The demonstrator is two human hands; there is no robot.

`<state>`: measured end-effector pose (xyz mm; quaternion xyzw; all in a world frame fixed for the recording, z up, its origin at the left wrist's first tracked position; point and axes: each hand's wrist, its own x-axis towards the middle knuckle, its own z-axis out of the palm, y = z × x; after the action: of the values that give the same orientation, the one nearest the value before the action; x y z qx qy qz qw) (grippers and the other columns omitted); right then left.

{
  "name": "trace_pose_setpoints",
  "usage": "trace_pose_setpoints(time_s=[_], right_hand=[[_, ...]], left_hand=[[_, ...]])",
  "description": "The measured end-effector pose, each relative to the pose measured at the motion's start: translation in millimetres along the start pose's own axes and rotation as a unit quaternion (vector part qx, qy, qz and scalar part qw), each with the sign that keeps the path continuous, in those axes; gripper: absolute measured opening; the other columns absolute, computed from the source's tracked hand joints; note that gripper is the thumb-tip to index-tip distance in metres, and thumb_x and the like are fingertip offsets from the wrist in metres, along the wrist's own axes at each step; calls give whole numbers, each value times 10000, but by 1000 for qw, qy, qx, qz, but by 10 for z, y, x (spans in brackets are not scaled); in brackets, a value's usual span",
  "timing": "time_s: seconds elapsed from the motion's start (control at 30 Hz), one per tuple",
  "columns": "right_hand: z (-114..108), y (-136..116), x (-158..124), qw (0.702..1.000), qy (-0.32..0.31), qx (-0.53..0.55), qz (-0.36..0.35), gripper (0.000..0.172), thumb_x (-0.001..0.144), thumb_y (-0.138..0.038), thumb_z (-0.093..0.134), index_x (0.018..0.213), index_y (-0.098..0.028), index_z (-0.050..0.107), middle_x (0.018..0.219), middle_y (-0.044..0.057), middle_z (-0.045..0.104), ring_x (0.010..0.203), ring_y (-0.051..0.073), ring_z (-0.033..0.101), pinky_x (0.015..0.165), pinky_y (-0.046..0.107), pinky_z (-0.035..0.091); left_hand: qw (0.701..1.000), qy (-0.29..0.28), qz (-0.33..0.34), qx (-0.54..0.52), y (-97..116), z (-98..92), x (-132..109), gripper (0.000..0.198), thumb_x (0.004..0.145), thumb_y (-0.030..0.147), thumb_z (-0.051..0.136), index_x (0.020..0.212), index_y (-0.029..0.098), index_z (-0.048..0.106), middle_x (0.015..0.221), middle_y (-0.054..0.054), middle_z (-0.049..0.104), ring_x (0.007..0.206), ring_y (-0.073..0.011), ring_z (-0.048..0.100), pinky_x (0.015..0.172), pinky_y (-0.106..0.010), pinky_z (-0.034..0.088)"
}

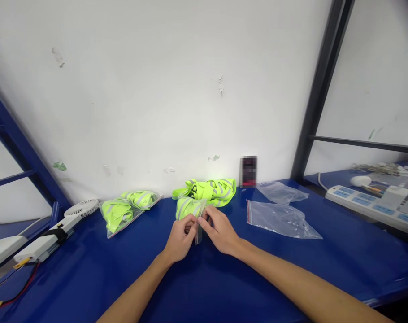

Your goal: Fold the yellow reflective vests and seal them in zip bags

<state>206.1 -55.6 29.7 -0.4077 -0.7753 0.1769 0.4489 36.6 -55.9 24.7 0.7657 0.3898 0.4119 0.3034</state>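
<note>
Both my hands pinch the edge of a clear zip bag (197, 237) with a folded fluorescent yellow-green reflective strap (187, 207) inside. My left hand (181, 237) grips the edge with thumb and fingers closed. Close beside it, my right hand (220, 229) pinches the same edge, its fingertips partly hidden. Just behind the bag lies a loose heap of yellow-green reflective straps (214, 190) with grey stripes and a black buckle. To the left, filled clear bags (118, 215) hold more of these straps.
Flat clear zip bags (281, 220) lie on the blue table (197, 287) to the right. A dark, pixelated object (249, 171) leans against the wall. A white fan (82, 208) and cables are at left; a power strip (368, 202) is beyond the dark post at right.
</note>
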Motion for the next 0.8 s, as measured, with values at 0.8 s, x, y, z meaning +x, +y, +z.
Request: trace_pose_setpoints(time_s=[0.8], right_hand=[[-45,82,-93,995,-44,92,-12,200,964,-366,495,865,-209,567,1048,54,462,1046,196,504,945,365,433]], left_hand=[[932,59,196,300,-63,-112,24,127,877,264,554,896,189,654,639,-1,613,600,-134,550,662,-288,403]])
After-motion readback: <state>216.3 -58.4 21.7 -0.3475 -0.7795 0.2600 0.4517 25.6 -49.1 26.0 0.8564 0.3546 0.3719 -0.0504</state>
